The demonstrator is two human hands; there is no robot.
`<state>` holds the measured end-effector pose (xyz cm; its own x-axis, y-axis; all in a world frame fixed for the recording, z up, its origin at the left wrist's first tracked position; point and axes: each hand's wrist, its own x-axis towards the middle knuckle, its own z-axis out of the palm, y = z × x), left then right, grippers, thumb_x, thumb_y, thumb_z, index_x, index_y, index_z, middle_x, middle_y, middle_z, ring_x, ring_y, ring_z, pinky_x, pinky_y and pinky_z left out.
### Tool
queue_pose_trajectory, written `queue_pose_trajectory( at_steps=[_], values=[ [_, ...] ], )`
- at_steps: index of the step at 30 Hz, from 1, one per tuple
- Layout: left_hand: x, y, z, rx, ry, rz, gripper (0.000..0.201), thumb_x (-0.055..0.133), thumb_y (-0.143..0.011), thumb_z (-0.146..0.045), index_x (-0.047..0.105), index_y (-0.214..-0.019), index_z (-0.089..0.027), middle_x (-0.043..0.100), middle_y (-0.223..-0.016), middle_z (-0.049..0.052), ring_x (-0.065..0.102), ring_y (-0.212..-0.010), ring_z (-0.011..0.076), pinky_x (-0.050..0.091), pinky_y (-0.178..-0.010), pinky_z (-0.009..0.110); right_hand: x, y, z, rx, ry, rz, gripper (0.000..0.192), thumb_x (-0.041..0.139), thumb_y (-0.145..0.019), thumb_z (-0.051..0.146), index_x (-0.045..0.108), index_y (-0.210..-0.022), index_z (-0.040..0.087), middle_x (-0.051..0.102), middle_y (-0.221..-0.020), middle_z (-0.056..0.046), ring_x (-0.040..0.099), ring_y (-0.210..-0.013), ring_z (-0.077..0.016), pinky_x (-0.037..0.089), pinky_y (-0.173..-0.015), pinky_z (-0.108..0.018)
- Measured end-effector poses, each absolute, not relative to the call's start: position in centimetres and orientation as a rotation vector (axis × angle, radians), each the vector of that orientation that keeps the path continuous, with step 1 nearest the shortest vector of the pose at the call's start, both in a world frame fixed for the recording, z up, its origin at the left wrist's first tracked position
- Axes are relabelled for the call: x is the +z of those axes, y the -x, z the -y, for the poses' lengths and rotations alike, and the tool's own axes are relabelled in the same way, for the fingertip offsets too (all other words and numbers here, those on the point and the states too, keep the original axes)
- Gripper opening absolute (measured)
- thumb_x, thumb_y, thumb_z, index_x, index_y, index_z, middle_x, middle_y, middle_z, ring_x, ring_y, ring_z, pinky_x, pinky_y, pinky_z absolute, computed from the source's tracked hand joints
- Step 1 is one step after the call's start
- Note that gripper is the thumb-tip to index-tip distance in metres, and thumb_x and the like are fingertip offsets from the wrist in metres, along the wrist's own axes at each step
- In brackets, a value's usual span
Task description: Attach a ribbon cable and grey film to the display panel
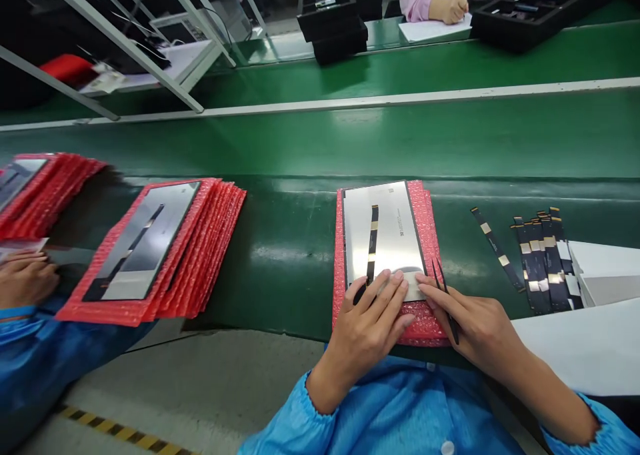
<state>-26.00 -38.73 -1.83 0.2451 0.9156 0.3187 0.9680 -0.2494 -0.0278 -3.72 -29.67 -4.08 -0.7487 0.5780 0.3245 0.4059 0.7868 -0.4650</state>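
Observation:
A silvery display panel point(390, 231) lies on red bubble-wrap sheets point(425, 325) in front of me. A dark flex cable point(373, 241) with gold patches runs up its left half; the lower end is hidden by my fingers. My left hand point(370, 321) rests with fingers stretched flat across the panel's lower edge. My right hand point(475, 325) holds black tweezers point(447, 301), tips pointing up and away, while its fingertips touch the panel's lower right corner. To the right, one loose flex cable point(495, 245) lies slantwise beside a row of several more cables point(540, 261).
Left of me stands a stack of red bubble-wrap sheets point(200, 255) topped by another panel point(145, 241). A co-worker's hand point(25, 278) is at the far left. White paper point(590, 348) lies at right. Black trays point(335, 21) and a pink-sleeved person point(445, 5) are across the green bench.

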Motion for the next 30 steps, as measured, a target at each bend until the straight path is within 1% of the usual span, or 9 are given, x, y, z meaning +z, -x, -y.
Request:
queue_pose_trajectory(
  at_steps=[2, 7, 9, 14, 15, 19, 20, 25, 30],
  values=[
    [-2.1, 26.9, 39.4, -0.353, 2.253, 1.793, 0.046, 0.055, -0.094, -0.046, 0.049, -0.139, -0.042, 0.052, -0.147, -0.009, 0.047, -0.143, 0.0172, 0.055, -0.101, 0.046, -4.1, 3.8, 29.7, 0.519, 0.739, 2.522, 0.066, 0.054, -0.090, 0.016, 0.034, -0.151, 0.033, 0.054, -0.146, 0.004, 0.080, -0.087, -0.0242, 0.068, -0.065, -0.035],
    [-2.7, 28.2, 40.5, -0.323, 2.264, 1.827, 0.055, 0.057, -0.092, -0.047, 0.042, -0.145, -0.041, 0.053, -0.147, -0.007, 0.049, -0.142, 0.0199, 0.054, -0.103, 0.049, -4.3, 3.7, 29.6, 0.485, 0.718, 2.533, 0.069, 0.053, -0.086, 0.013, 0.037, -0.150, 0.031, 0.055, -0.145, 0.003, 0.080, -0.083, -0.0245, 0.068, -0.063, -0.035],
    [-2.8, 28.3, 40.5, -0.314, 2.293, 1.809, 0.058, 0.060, -0.089, -0.050, 0.042, -0.144, -0.042, 0.054, -0.146, -0.006, 0.048, -0.142, 0.0218, 0.054, -0.103, 0.050, -4.2, 3.5, 29.5, 0.424, 0.680, 2.578, 0.071, 0.052, -0.084, 0.012, 0.036, -0.151, 0.030, 0.053, -0.147, 0.001, 0.080, -0.087, -0.0258, 0.068, -0.064, -0.035],
    [-2.8, 28.6, 40.4, -0.300, 2.323, 1.734, 0.062, 0.063, -0.085, -0.055, 0.044, -0.143, -0.044, 0.056, -0.145, -0.004, 0.047, -0.143, 0.0243, 0.052, -0.103, 0.053, -3.8, 2.9, 29.3, 0.329, 0.538, 2.704, 0.077, 0.049, -0.079, 0.008, 0.033, -0.153, 0.023, 0.045, -0.153, -0.005, 0.075, -0.107, -0.0298, 0.068, -0.073, -0.037],
    [-2.8, 28.7, 40.5, -0.292, 2.323, 1.724, 0.062, 0.063, -0.085, -0.056, 0.044, -0.143, -0.044, 0.056, -0.145, -0.003, 0.047, -0.143, 0.0244, 0.051, -0.104, 0.053, -3.8, 2.7, 29.4, 0.329, 0.518, 2.715, 0.078, 0.049, -0.079, 0.008, 0.032, -0.154, 0.022, 0.044, -0.154, -0.005, 0.075, -0.107, -0.0291, 0.068, -0.073, -0.036],
    [-2.8, 28.2, 40.4, -0.282, 2.310, 1.699, 0.061, 0.061, -0.085, -0.059, 0.045, -0.142, -0.043, 0.057, -0.144, -0.002, 0.046, -0.144, 0.0245, 0.049, -0.106, 0.052, -3.9, 2.1, 29.6, 0.348, 0.491, 2.714, 0.075, 0.050, -0.085, 0.010, 0.029, -0.155, 0.026, 0.045, -0.153, -0.002, 0.079, -0.089, -0.0250, 0.068, -0.066, -0.033],
    [-2.8, 27.9, 40.3, -0.290, 2.305, 1.698, 0.061, 0.060, -0.085, -0.060, 0.046, -0.142, -0.043, 0.057, -0.144, -0.001, 0.046, -0.144, 0.0247, 0.049, -0.106, 0.052, -3.9, 2.0, 29.6, 0.353, 0.493, 2.709, 0.074, 0.050, -0.086, 0.010, 0.029, -0.155, 0.026, 0.045, -0.153, -0.002, 0.079, -0.088, -0.0249, 0.068, -0.067, -0.033],
    [-2.9, 26.7, 40.1, -0.302, 2.283, 1.663, 0.065, 0.050, -0.089, -0.066, 0.041, -0.147, -0.037, 0.050, -0.151, 0.001, 0.048, -0.142, 0.0241, 0.049, -0.107, 0.049, -4.1, 2.0, 29.5, 0.363, 0.518, 2.685, 0.072, 0.053, -0.087, 0.014, 0.030, -0.154, 0.026, 0.049, -0.150, -0.002, 0.079, -0.092, -0.0270, 0.069, -0.071, -0.035],
    [-3.5, 28.5, 41.7, -0.348, 2.193, 1.760, 0.054, 0.040, -0.097, -0.057, 0.041, -0.147, -0.035, 0.050, -0.152, 0.002, 0.049, -0.140, 0.0243, 0.046, -0.110, 0.049, -4.5, 2.1, 29.4, 0.363, 0.500, 2.642, 0.069, 0.054, -0.089, 0.017, 0.031, -0.154, 0.026, 0.048, -0.151, -0.003, 0.078, -0.094, -0.0282, 0.070, -0.064, -0.037]
  ],
)
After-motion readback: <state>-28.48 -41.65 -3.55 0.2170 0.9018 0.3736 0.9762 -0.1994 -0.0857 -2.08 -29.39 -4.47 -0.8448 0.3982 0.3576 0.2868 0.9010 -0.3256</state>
